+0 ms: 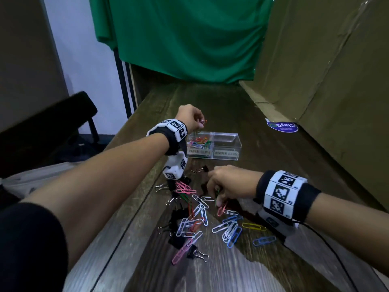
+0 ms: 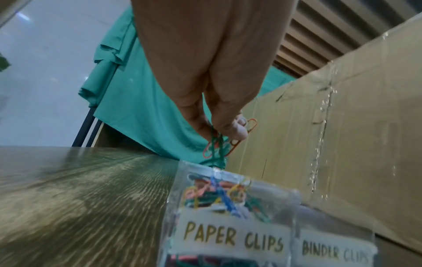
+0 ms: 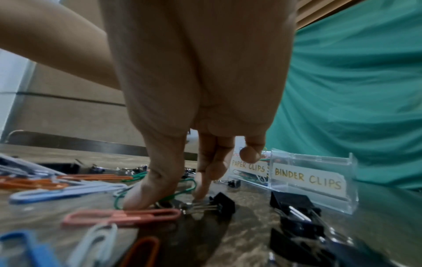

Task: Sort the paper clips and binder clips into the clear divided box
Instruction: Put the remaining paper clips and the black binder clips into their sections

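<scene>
Clear plastic, two compartments: divided box (image 1: 226, 144) at centre frame of the head view, on a dark wood-grain table (image 1: 242, 270). Labelled "PAPER CLIPS" on its left half, "BINDER CLIPS" on its right. Left compartment holding a heap of coloured paper clips (image 1: 199, 142); nothing visible in the right one.

Above the left compartment, just upper left of the box: left hand (image 1: 189, 116), fingers curled and pinching a small bunch of paper clips (image 2: 219, 146), green and orange, dangling over the box's rim in the left wrist view.

Lower, right of centre in the head view: right hand (image 1: 228, 183), down at the loose pile. Thumb and fingertips (image 3: 141, 198) pressed to the table, closing on a green paper clip (image 3: 182, 187) in the right wrist view; whether lifted or flat, cannot tell. Directly below the thumb, a pink paper clip (image 3: 121, 215). Just beside the fingertips, a small black binder clip (image 3: 219, 202).

Scattered across the lower centre of the head view: loose paper clips (image 1: 229, 229) in white, blue, pink, red and yellow, mixed with black binder clips (image 1: 179, 218) mostly on the pile's left side.

Upper centre: green cloth (image 1: 189, 39). Right edge: brown cardboard wall (image 1: 336, 81).
</scene>
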Demonstrator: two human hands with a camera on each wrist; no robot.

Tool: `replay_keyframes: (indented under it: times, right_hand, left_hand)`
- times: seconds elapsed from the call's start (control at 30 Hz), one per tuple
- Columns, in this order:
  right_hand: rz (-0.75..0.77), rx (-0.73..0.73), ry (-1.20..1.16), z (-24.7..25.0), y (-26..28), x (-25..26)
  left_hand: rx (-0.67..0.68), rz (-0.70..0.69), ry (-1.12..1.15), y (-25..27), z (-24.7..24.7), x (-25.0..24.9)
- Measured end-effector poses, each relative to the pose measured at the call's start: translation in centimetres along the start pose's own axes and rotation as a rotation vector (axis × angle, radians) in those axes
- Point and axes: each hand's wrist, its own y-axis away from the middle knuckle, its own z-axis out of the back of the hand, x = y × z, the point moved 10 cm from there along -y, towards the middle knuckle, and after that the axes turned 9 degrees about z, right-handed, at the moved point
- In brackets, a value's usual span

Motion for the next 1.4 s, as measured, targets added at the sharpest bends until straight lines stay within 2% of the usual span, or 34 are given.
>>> replay_keyframes:
  times: [0.17, 0.23, 0.33, 0.43, 0.5, 0.57, 0.63, 0.73, 0.83, 0.97, 1.07, 1.2, 1.3, 1.4]
  right_hand:
    - [0.007, 0.077, -0.146, -0.9, 3.1, 0.4]
    - [0.021, 0.025, -0.166, 0.0, 3.7, 0.4]
    - [0.043, -0.077, -0.152, 0.7, 3.9, 0.7]
    - [0.023, -0.017, -0.116, -0.9, 4.3, 1.4]
    - [0.003, -0.005, -0.118, -1.2, 5.2, 1.6]
    - [-0.050, -0.036, -0.091, -0.7, 6.6, 1.2]
    - [-0.140, 0.004, -0.071, -1.2, 8.0, 0.2]
    - [-0.207, 0.092, -0.057, -3.2, 9.2, 0.0]
    - [-0.206, -0.007, -0.084, -3.4, 8.4, 0.5]
    - [-0.221, -0.120, -0.091, -1.4, 7.7, 0.8]
    - [-0.206, -0.102, -0.090, -1.5, 7.7, 1.3]
    - [-0.171, -0.049, -0.082, -3.0, 7.2, 2.4]
    - [-0.124, -0.109, -0.088, -2.4, 7.0, 2.8]
    - [-0.082, -0.108, -0.038, -2.3, 7.3, 3.1]
  left_hand:
    - [0.118, -0.069, -0.122, 0.7, -2.3, 0.1]
    - [0.153, -0.076, -0.135, 1.0, -2.5, 0.3]
    - [0.135, -0.125, -0.152, 1.8, -1.8, 0.0]
    - [0.122, -0.217, -0.134, 4.6, -1.0, -1.5]
    - [0.232, -0.271, -0.171, 7.9, -1.8, -2.3]
    - [0.433, -0.338, -0.266, 12.2, -3.7, -2.6]
    - [0.601, -0.399, -0.395, 16.5, -5.6, -2.2]
    - [0.738, -0.382, -0.505, 20.2, -7.5, -0.7]
    - [0.734, -0.374, -0.482, 21.0, -8.5, -0.8]
    - [0.620, -0.389, -0.344, 20.7, -7.2, -2.8]
    - [0.521, -0.372, -0.324, 20.4, -5.7, -3.5]
    - [0.610, -0.296, -0.551, 22.3, -8.4, -1.4]
    - [0.587, -0.259, -0.511, 22.4, -9.2, -1.4]
    - [0.560, -0.277, -0.446, 22.3, -8.7, -2.0]
